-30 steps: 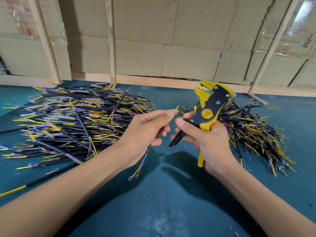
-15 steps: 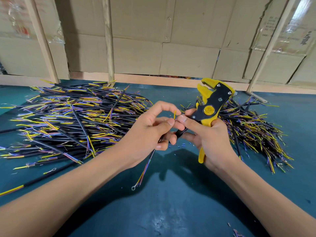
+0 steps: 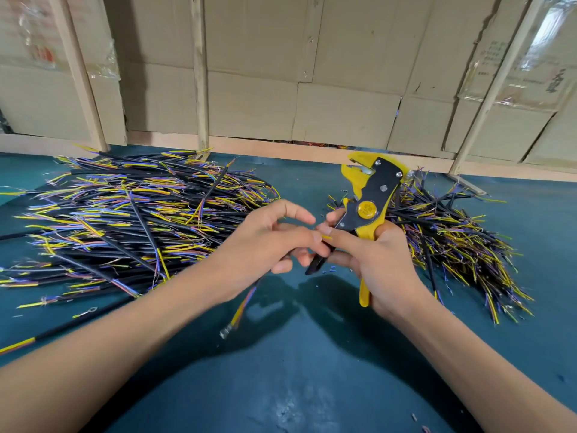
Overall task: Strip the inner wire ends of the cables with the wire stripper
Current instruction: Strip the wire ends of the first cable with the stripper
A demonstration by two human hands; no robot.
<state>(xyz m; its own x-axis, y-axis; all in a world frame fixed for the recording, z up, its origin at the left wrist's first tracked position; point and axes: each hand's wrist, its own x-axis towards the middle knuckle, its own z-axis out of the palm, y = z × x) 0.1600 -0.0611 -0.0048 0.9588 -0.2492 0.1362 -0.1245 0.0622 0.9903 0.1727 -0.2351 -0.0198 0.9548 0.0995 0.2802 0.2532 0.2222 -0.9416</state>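
My right hand (image 3: pixel 379 260) grips a yellow and black wire stripper (image 3: pixel 370 201), jaws pointing up and away. My left hand (image 3: pixel 268 245) holds a black cable (image 3: pixel 242 307) whose coloured inner wires and a ring terminal hang below the palm. A short yellow wire end (image 3: pixel 326 236) shows between my left fingertips and my right thumb, below the stripper's jaws. The index finger of my left hand is lifted.
A large pile of black cables with yellow, blue and purple wire ends (image 3: pixel 125 220) lies on the left of the teal table (image 3: pixel 296 370). A smaller pile (image 3: pixel 452 242) lies right, behind the stripper. Small insulation scraps (image 3: pixel 327 271) lie under my hands. Cardboard and wooden slats (image 3: pixel 249 89) wall off the back.
My left hand's fingers have spread and the index finger has lifted. The yellow wire end has tipped from upright to lying across my fingertips. The stripper has stayed in my right hand.
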